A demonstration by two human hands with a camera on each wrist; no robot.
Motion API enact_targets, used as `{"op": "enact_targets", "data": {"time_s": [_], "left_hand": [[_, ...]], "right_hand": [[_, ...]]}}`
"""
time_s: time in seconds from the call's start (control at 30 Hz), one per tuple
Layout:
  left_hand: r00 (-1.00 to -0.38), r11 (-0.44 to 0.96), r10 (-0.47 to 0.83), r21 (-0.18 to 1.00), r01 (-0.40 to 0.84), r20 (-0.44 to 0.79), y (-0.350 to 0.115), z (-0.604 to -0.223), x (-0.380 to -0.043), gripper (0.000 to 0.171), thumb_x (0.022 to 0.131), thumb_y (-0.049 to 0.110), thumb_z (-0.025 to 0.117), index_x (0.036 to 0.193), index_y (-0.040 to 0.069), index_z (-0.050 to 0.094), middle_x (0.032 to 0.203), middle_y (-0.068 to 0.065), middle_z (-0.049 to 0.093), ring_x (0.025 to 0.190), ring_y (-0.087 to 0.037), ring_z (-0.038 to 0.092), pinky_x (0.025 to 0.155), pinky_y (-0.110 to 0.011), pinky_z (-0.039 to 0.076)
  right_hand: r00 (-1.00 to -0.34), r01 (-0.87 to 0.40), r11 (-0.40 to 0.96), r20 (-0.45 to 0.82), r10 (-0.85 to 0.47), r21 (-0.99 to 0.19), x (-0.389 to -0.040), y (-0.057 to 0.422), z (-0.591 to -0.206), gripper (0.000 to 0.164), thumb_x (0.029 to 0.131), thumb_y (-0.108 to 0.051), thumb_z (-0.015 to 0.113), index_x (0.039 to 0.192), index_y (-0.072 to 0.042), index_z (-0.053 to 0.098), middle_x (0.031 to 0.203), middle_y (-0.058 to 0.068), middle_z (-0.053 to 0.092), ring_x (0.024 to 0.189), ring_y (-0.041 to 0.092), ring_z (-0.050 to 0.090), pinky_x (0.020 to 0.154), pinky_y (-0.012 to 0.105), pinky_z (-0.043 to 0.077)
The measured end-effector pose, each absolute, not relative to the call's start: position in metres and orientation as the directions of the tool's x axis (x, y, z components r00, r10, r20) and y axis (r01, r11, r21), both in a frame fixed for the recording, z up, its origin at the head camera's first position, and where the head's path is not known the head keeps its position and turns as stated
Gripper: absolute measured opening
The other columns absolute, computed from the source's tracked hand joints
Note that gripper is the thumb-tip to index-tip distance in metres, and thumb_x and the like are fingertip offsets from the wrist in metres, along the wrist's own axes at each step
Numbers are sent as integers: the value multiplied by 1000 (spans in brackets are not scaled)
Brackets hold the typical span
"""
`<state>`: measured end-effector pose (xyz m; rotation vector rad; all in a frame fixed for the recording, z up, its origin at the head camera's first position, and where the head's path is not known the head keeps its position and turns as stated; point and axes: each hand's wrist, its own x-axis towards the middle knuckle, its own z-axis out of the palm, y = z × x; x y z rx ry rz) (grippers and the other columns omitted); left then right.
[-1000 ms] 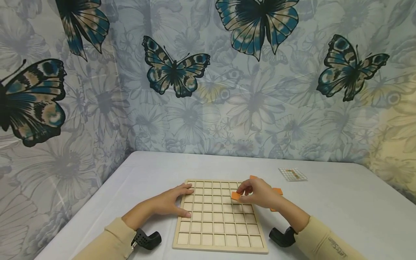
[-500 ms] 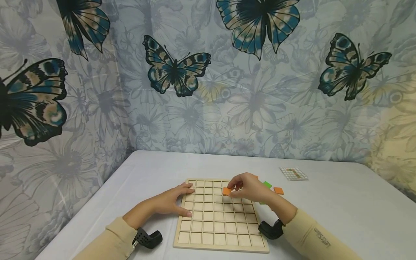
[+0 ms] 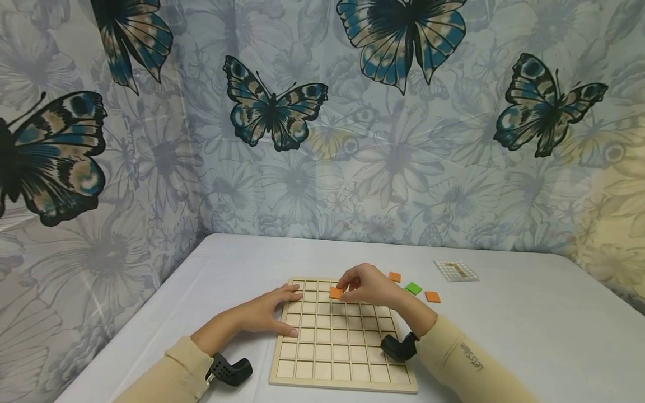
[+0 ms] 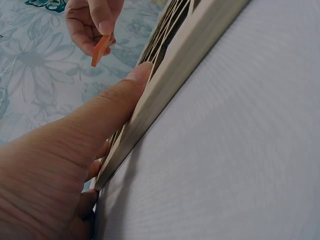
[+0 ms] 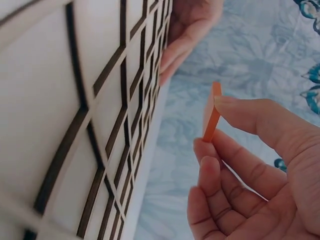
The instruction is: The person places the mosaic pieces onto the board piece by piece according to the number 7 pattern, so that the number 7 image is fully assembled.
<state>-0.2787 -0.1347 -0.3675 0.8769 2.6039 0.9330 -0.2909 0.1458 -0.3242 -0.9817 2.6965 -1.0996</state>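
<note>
My right hand (image 3: 367, 284) pinches an orange square tile (image 3: 336, 293) between thumb and fingertips. The right wrist view shows this orange tile (image 5: 212, 112) from its edge, held above the board with a gap beneath. Below lies a wooden grid board (image 3: 322, 354) with rows of square recesses. At the board's left edge rests my left hand (image 3: 262, 310), fingers spread and thumb lying on the frame. In the left wrist view, the left thumb (image 4: 112, 102) touches the board's rim (image 4: 165, 85).
Right of the board lie an orange tile (image 3: 395, 277), green tiles (image 3: 414, 288) and another orange tile (image 3: 432, 297). Farther back is a white gridded card (image 3: 456, 271) with a brown pattern. A white cloth (image 3: 529, 324) covers the table, and a butterfly-print curtain (image 3: 393, 184) hangs behind.
My right hand has moved left across the board's far part with the orange tile, uncovering the green and orange tiles on the right. The left hand has stayed in place.
</note>
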Motion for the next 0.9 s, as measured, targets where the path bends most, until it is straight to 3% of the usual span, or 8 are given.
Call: {"op": "enact_targets", "data": {"time_s": [0.43,0.9], "left_hand": [[-797,621,604,642,449,-28,-134,-365,-278,82,73,44,76,141,15,42,155,-6,21,144,-35,9,114,-59,12],[-800,633,599,631,449,-31,-135,-372,-282,81,73,47,76,141,18,42,156,-3,21,145,-33,9,113,-61,13]], "right_hand": [[-815,-471,544,106,-570,-694,-306,121,-327,18,76,-13,75,92,-3,71,85,5,68,71,10,59,63,24,51],[-843,-377,580,8,-538,-722,-321,116,-333,17,77,-11,75,92,-3,71,88,5,71,77,10,63,71,25,53]]}}
